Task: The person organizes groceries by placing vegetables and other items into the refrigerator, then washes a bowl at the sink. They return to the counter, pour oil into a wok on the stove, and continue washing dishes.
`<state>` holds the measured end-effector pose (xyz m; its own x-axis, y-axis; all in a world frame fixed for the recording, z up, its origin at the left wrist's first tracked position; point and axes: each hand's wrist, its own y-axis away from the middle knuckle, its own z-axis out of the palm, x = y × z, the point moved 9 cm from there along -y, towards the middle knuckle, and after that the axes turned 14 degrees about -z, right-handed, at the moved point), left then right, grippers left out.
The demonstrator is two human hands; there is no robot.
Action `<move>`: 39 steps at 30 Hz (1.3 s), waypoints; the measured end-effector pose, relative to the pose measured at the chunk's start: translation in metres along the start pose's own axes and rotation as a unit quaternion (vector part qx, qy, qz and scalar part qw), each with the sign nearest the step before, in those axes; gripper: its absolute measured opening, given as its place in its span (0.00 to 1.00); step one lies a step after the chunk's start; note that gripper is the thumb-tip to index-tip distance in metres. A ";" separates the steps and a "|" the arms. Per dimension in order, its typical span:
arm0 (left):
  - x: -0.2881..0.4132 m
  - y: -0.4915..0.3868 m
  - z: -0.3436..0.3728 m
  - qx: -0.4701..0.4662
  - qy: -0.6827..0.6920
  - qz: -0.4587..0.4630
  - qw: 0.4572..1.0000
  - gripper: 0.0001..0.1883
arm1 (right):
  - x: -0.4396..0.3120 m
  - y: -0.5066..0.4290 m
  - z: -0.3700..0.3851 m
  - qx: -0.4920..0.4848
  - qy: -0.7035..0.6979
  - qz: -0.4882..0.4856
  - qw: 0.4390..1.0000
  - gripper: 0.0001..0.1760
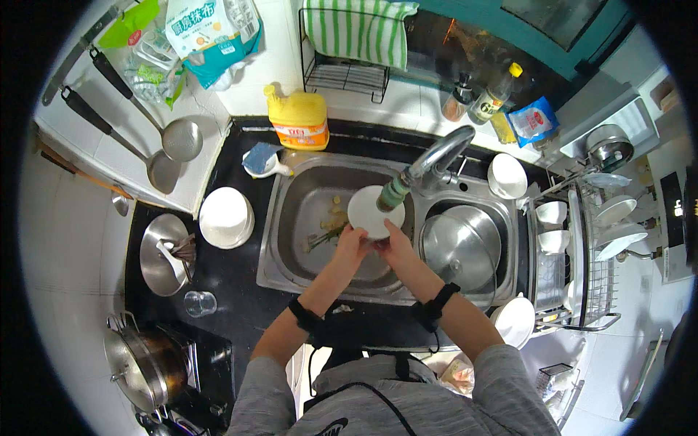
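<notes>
Both of my hands hold a white plate or shallow bowl (pixel 364 213) under the tap (pixel 439 152), over the large basin of the steel sink (pixel 305 185). My left hand (pixel 351 245) grips its near left rim with the thumb on top. On the near right rim, my right hand (pixel 393 245) does the same. The tap's green-wrapped spout end covers part of the dish. Food scraps (pixel 332 220) and green stalks (pixel 326 237) lie on the basin floor left of the dish. Whether water is running I cannot tell.
A steel pan and a glass lid (pixel 458 250) fill the smaller basin. Left of the sink stand stacked white bowls (pixel 226 215), a steel bowl (pixel 163 240) and a clear cup (pixel 200 303). A yellow detergent jug (pixel 299 117) stands behind; a dish rack (pixel 581 256) is at right.
</notes>
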<state>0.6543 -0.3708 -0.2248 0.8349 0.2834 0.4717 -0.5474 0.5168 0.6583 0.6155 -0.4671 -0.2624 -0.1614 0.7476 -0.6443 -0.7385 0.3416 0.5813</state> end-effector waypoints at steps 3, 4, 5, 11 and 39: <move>0.042 0.024 0.008 0.108 -0.293 0.217 0.925 0.29 | 0.002 -0.008 -0.008 0.044 -0.001 -0.010 0.999 0.28; 0.058 0.050 0.030 0.142 -0.462 0.381 0.788 0.30 | 0.001 -0.006 -0.012 0.058 0.026 -0.004 0.998 0.28; 0.055 0.071 0.056 0.166 -0.608 0.505 0.590 0.31 | -0.001 -0.005 -0.015 0.073 0.053 0.003 0.996 0.28; 0.019 0.025 0.068 -0.028 -0.813 0.313 0.490 0.19 | -0.014 0.000 -0.017 0.082 0.087 -0.010 0.993 0.27; 0.001 0.031 0.034 -0.052 -0.790 0.205 0.576 0.14 | 0.009 0.008 -0.024 0.094 0.090 0.009 0.991 0.35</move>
<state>0.6360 -0.3818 -0.1836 -0.5018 -0.6478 0.5732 -0.6053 0.7363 0.3023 0.5924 -0.4713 -0.2753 -0.2992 0.6466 -0.7017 -0.6023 0.4424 0.6645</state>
